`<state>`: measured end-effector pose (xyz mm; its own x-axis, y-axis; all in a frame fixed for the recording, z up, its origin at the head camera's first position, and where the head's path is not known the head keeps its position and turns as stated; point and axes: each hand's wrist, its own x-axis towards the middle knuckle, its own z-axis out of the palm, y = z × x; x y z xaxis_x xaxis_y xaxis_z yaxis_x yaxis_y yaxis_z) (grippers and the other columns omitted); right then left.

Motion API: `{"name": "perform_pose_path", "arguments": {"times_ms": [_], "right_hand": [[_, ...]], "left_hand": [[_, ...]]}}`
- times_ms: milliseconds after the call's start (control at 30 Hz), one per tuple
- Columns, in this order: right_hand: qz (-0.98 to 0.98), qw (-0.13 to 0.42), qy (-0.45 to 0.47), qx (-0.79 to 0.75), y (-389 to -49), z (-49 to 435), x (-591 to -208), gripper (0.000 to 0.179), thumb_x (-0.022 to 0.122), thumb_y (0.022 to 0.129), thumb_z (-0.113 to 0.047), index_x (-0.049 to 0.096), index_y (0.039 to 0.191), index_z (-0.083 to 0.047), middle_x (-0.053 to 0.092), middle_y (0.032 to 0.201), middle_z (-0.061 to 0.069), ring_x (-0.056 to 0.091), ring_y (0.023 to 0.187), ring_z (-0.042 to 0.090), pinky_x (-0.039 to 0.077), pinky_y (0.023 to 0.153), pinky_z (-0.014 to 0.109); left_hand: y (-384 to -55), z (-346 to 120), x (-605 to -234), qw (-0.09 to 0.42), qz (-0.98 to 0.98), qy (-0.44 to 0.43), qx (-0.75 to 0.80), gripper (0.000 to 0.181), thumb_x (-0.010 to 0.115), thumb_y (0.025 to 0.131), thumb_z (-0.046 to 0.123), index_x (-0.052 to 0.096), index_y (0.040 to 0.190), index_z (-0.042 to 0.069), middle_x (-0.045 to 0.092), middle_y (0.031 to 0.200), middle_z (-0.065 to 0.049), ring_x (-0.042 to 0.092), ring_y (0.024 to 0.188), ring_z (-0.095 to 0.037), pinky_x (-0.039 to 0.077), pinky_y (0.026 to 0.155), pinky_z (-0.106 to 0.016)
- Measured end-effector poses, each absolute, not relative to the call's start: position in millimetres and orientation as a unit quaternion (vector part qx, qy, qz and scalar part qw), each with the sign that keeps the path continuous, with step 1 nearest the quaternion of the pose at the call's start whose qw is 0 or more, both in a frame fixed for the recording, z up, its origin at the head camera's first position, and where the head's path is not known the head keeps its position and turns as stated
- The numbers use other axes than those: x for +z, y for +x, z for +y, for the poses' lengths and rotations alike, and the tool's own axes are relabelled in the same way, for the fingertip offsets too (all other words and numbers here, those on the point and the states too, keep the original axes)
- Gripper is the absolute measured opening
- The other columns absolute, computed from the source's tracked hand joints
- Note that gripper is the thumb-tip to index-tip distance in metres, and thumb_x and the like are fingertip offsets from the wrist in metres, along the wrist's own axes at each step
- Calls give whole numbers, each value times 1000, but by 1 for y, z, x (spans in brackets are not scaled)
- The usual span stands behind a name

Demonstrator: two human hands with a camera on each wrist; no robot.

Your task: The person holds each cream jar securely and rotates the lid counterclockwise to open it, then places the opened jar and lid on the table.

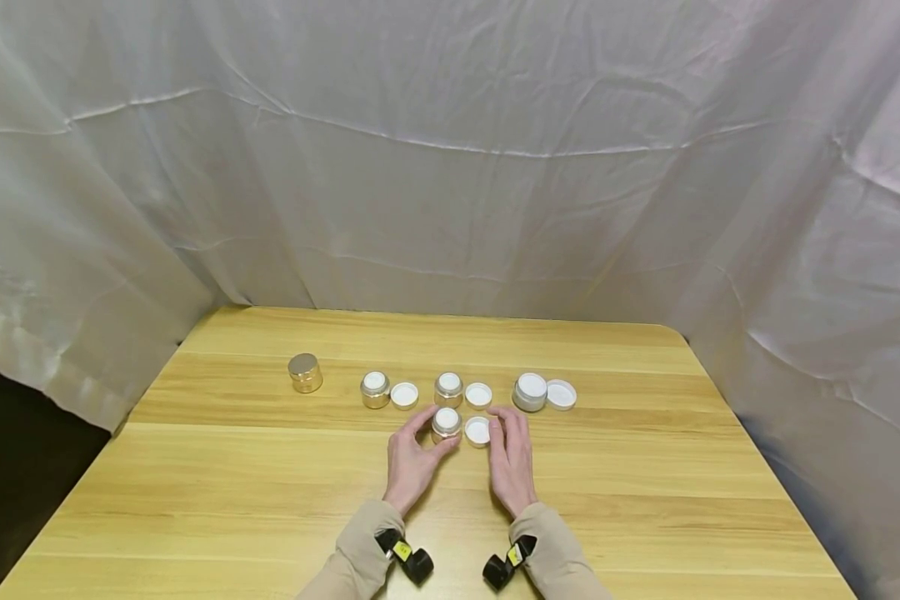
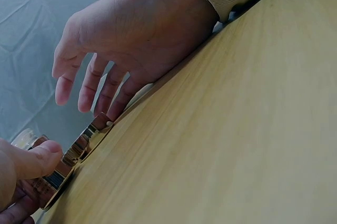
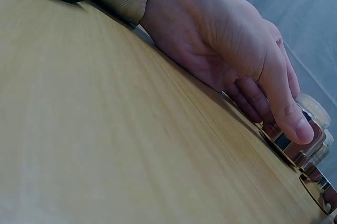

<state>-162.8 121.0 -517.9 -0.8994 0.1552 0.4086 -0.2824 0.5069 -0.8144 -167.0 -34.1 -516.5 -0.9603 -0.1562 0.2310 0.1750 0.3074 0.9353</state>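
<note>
My left hand [image 1: 412,458] grips an open gold jar [image 1: 446,423] with a white top, thumb on the near side and fingers round the far side. In the right wrist view, the left thumb [image 3: 295,124] presses against the shiny jar wall [image 3: 284,139]. An upturned lid [image 1: 477,432], white inside with a gold rim, lies just right of that jar. My right hand [image 1: 512,458] is beside the lid, fingertips right at its right edge. In the left wrist view, the right hand [image 2: 126,39] has loosely bent, spread fingers, and the lid [image 2: 87,142] lies below them.
Behind stand two more open gold jars [image 1: 376,390] [image 1: 448,389], each with an upturned lid [image 1: 404,396] [image 1: 478,396] at its right. A wider frosted jar [image 1: 530,392] with its lid [image 1: 561,395] stands right. A capped gold jar [image 1: 305,373] stands far left. Grey curtains [image 1: 450,208] surround the wooden table [image 1: 232,500].
</note>
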Motion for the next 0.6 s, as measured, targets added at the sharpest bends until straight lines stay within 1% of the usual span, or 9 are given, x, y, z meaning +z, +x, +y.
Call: {"name": "perform_pose_path", "arguments": {"times_ms": [233, 367, 433, 500, 600], "right_hand": [[-838, 225, 42, 496, -163, 121, -518, 23, 47, 105, -12, 62, 117, -1, 58, 124, 18, 57, 117, 32, 47, 101, 49], [-838, 223, 42, 496, -163, 121, -518, 23, 47, 105, -13, 62, 118, -1, 58, 125, 18, 57, 117, 32, 47, 101, 49], [-839, 221, 41, 496, -163, 121, -518, 23, 47, 105, -13, 62, 118, -2, 58, 125, 18, 57, 117, 33, 47, 101, 50], [-839, 221, 40, 496, -163, 121, -517, 23, 47, 105, -13, 63, 117, -2, 58, 125, 18, 57, 118, 33, 47, 101, 50], [-839, 222, 40, 495, -163, 121, -517, 23, 47, 105, -13, 63, 117, -2, 58, 125, 18, 57, 117, 32, 47, 101, 50]], "left_hand": [[-167, -34, -516, 131, -795, -16, -592, 60, 88, 72, 10, 66, 127, 3, 68, 131, -19, 65, 121, -35, 49, 110, -50], [-166, -34, -516, 131, -796, -23, -591, 65, 89, 71, 11, 63, 130, 3, 67, 132, -17, 62, 125, -35, 47, 113, -51], [-166, -33, -515, 134, -790, -18, -597, 67, 89, 71, 13, 61, 131, 4, 68, 129, -14, 63, 122, -33, 48, 111, -50], [-166, -33, -515, 147, -776, -10, -613, 65, 88, 72, 15, 61, 130, 4, 69, 124, -13, 64, 115, -30, 51, 106, -47], [-167, -32, -514, 171, -737, 4, -654, 54, 82, 80, 13, 60, 128, 2, 67, 116, -16, 62, 99, -21, 55, 93, -34]]}}
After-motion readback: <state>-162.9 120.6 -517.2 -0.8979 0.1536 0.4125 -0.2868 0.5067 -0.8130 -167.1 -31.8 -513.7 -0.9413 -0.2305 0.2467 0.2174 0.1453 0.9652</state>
